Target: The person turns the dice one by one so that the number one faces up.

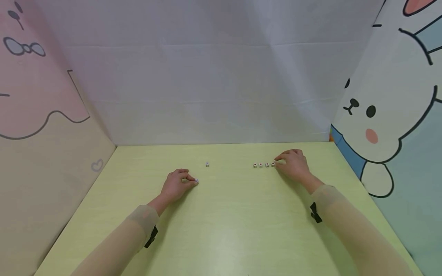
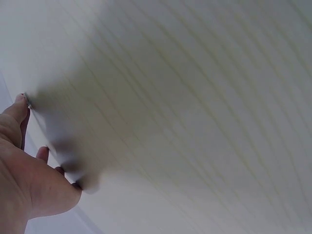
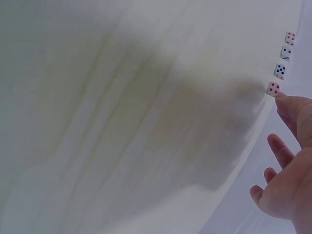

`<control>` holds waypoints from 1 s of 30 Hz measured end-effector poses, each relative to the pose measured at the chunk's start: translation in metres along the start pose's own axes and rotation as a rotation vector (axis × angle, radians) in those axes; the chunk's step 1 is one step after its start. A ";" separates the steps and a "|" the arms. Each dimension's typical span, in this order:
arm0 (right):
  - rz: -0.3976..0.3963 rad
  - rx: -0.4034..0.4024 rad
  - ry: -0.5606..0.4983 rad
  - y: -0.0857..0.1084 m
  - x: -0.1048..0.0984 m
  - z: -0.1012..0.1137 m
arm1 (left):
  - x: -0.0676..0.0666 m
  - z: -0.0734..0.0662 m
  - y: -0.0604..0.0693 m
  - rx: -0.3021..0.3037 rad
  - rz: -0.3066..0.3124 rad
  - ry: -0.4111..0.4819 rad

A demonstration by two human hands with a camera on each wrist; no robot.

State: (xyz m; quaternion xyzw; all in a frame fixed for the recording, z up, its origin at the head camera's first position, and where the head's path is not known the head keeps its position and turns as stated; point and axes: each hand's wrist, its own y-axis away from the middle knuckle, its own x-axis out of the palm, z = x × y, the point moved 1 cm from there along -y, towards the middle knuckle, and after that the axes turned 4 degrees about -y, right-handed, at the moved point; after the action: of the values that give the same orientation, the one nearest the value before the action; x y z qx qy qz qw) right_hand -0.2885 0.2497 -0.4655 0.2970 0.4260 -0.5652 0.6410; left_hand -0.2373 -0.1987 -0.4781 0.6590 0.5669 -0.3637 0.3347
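My left hand (image 1: pixel 177 185) pinches a small white die (image 1: pixel 196 181) between thumb and fingertips, just over the table. The left wrist view catches only a sliver of that die beside the thumb tip. Slightly farther back, a lone die (image 1: pixel 207 164) lies to the right of this hand. My right hand (image 1: pixel 294 164) is at the right end of a row of several dice (image 1: pixel 261 165), its thumb and finger at the endmost die (image 3: pixel 273 88). Red pips mark that die's visible face. Beside it, another die (image 3: pixel 280 71) has blue pips. The right hand's other fingers hang loosely apart.
The pale yellow wooden table (image 1: pixel 221 230) spreads in front of me. A whitish cloth wall (image 1: pixel 214 84) rises at its back edge. Printed cartoon panels stand on both sides, a pink and cream one (image 1: pixel 45 92) left and a rabbit one (image 1: pixel 390 126) right.
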 end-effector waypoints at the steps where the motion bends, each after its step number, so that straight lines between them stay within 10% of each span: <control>1: -0.004 -0.003 0.000 0.001 -0.002 0.000 | 0.000 0.000 0.000 0.000 0.000 0.001; 30: -0.069 -0.208 -0.089 0.059 0.004 0.061 | 0.003 0.001 -0.001 0.025 -0.022 0.007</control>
State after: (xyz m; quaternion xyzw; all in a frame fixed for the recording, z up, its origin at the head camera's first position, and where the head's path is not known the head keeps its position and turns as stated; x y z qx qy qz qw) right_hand -0.2185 0.2061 -0.4471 0.1886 0.4635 -0.5522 0.6668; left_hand -0.2381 -0.1981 -0.4808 0.6583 0.5707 -0.3721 0.3202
